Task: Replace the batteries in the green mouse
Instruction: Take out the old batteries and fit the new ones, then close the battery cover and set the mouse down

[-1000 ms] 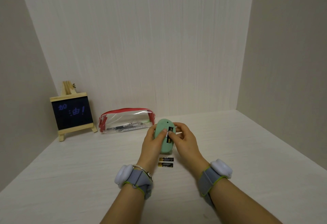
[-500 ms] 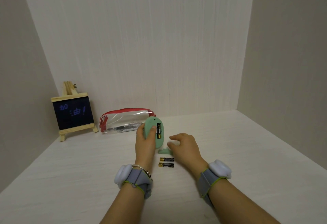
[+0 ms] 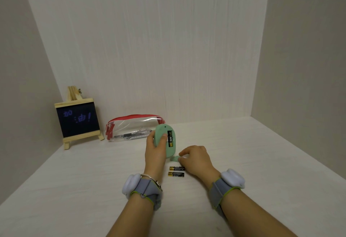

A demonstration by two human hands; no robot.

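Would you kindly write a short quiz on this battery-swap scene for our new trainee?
1. Which of the hands holds the green mouse?
2. True or false: the battery cover is fitted on the mouse.
3. How many loose batteries lie on the table? A one, B two, C three.
Key: 1. The left hand. 2. False: it lies on the table, touched by the right hand, and the open compartment shows a battery. 3. B.
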